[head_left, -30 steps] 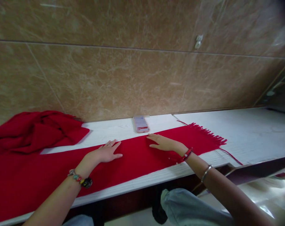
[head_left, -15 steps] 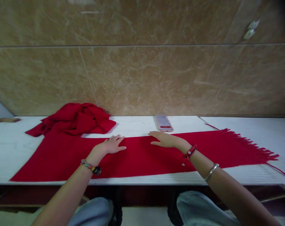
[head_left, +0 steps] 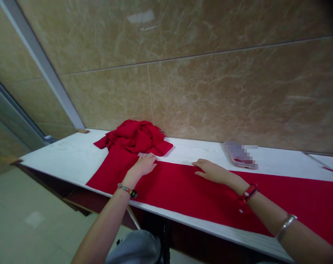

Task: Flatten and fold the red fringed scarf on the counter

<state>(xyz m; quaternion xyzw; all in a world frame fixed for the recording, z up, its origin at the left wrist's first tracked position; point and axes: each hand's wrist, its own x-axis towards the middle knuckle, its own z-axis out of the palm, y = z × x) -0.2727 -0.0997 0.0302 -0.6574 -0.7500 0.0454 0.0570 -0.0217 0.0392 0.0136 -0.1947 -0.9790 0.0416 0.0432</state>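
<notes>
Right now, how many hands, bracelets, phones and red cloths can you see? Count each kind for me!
Hands: 2 (left hand, right hand)
Bracelets: 3 (beaded bracelet, red bracelet, silver bangle)
Phones: 1 (phone)
Red cloths: 1 (red cloth, bunched at one end)
Total: 7

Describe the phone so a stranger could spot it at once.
Start at the brown marbled wall and drop to the white tabletop along its foot. Between that wall and the flat stretch of red cloth, a little beyond the right hand, lies the phone. It is a slim, pink-edged rectangle, unlike the soft red fabric nearby.
</notes>
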